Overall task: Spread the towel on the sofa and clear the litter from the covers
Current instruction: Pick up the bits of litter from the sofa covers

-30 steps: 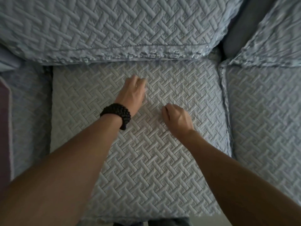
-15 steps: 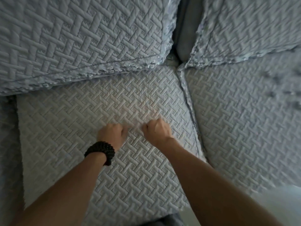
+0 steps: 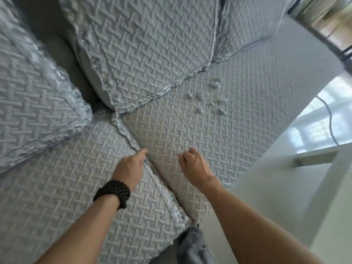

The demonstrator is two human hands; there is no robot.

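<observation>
Both hands, left (image 3: 131, 166) and right (image 3: 194, 164), loosely curled, empty, on the pale-blue quilted basket-weave sofa cover (image 3: 190, 134), small crumpled whitish litter scraps (image 3: 209, 100) farther back.

- The litter (image 3: 208, 99), at one o'clock from the right hand (image 3: 194, 165), is small pale scraps, too tiny and blurred to tell what they are.
- The right hand's fingers curl under, hiding the fingertips and palm.
- Both forearms run out at the bottom edge.
- The back cushion (image 3: 34, 103) at nine o'clock is blurred.
</observation>
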